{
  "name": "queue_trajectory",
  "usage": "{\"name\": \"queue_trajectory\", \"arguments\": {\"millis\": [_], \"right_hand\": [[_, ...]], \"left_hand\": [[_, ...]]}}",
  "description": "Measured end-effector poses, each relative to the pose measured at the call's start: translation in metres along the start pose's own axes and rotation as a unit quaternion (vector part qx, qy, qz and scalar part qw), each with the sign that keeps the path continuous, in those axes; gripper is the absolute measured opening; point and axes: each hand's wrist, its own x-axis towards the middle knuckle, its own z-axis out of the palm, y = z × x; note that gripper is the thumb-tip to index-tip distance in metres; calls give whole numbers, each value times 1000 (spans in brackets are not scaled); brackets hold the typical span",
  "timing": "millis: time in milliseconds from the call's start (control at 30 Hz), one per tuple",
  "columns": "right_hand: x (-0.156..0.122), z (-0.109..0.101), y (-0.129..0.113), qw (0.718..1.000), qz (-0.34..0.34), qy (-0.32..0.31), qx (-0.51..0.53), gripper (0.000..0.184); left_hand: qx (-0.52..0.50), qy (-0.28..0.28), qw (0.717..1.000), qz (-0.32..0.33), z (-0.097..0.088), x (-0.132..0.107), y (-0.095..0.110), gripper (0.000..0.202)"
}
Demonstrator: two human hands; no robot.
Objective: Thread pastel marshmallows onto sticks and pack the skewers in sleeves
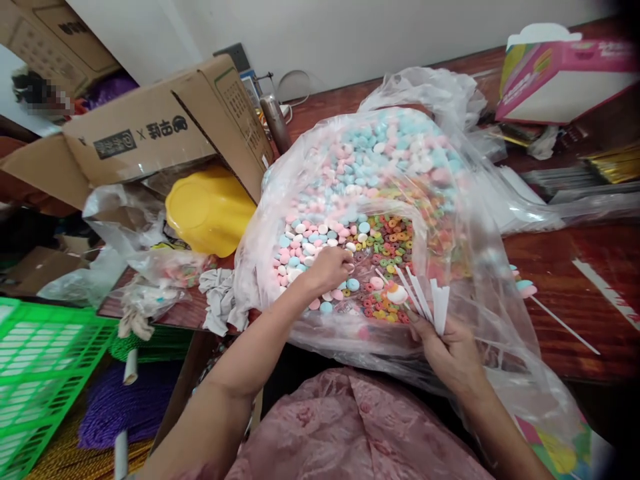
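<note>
A big clear plastic bag [465, 220] lies open on the table, filled with pink, blue and white round candies [310, 243] and small coloured ring candies [393, 233]. My left hand [327, 268] reaches into the bag, fingers curled down among the candies; what they pinch is hidden. My right hand [447, 343] grips a fan of several white sticks [425, 300] at the bag's near edge, one carrying a threaded candy [397, 293].
A yellow plastic bowl [207, 210] and an open cardboard box [145, 130] stand at the left. A green crate [45, 360] sits lower left. A pink printed box [560, 73] is at the back right. One finished stick [560, 321] lies on the wooden table [565, 267].
</note>
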Motion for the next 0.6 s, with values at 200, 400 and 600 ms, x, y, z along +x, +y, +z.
{"name": "queue_trajectory", "arguments": {"millis": [200, 400, 600], "right_hand": [[-4, -10, 7, 1000, 2, -18, -1, 31], [-1, -5, 7, 999, -26, -42, -3, 36], [1, -1, 8, 998, -40, -45, -7, 34]], "left_hand": [[183, -42, 982, 31, 15, -12, -5, 18], [239, -43, 960, 135, 12, -25, -13, 23], [184, 91, 971, 123, -50, -4, -15, 14]]}}
